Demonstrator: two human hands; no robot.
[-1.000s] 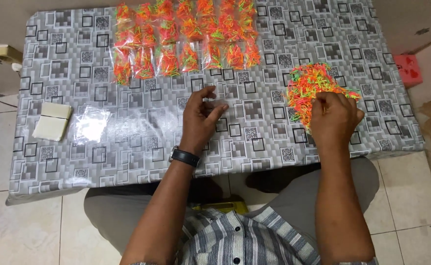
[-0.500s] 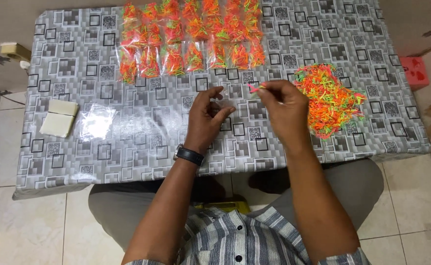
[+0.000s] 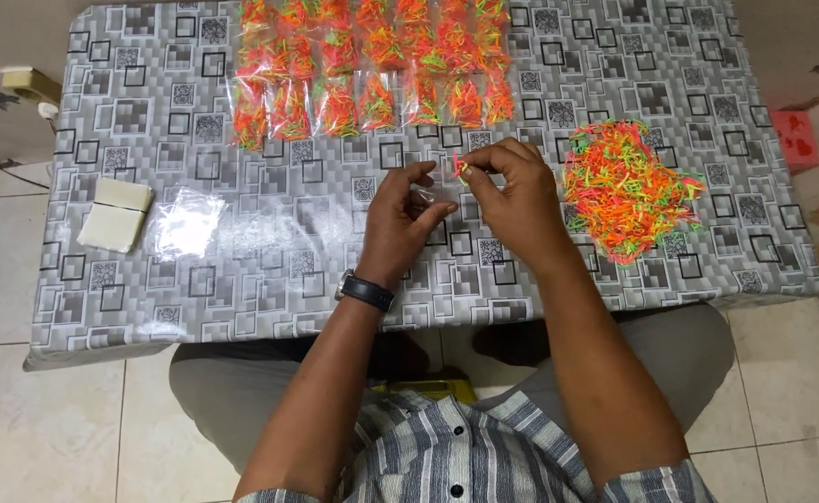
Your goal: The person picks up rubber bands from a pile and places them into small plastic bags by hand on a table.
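Observation:
My left hand (image 3: 400,219) pinches a small clear plastic bag (image 3: 431,194) just above the table. My right hand (image 3: 512,191) holds a few small colourful pieces (image 3: 461,167) at its fingertips, right at the bag's mouth. A loose heap of orange, green and pink pieces (image 3: 626,189) lies to the right of my right hand. The two hands nearly touch over the middle of the grey patterned tablecloth (image 3: 242,270). A black watch is on my left wrist.
Two rows of several filled clear bags (image 3: 372,65) lie along the table's far side. A stack of empty clear bags (image 3: 186,222) and two pale flat blocks (image 3: 116,214) lie at the left. A pink object (image 3: 794,140) sits beyond the right edge.
My right hand left the heap with a few pieces and came left to the bag held by my left hand. The view shifted slightly.

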